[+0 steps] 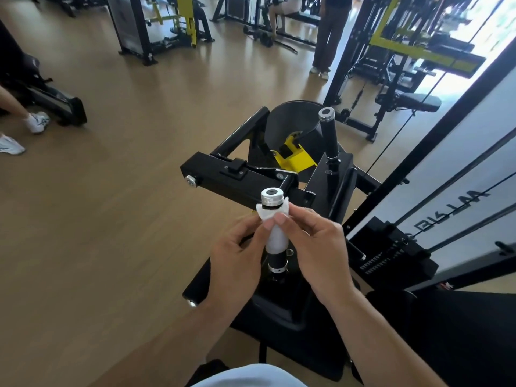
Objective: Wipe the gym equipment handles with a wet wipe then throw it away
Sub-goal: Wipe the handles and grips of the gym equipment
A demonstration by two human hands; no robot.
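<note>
Low in the middle of the frame, the wipe was wrapped round the near handle, both hands pinching it: left hand and right hand on either side. The far handle, upper right, looked yet unwiped; binning remained.

Bright daylight glares from the window at upper right; wide-angle edges bend.

A gym: black-and-yellow weight machines, benches and cable stacks on wood-look flooring.
</note>
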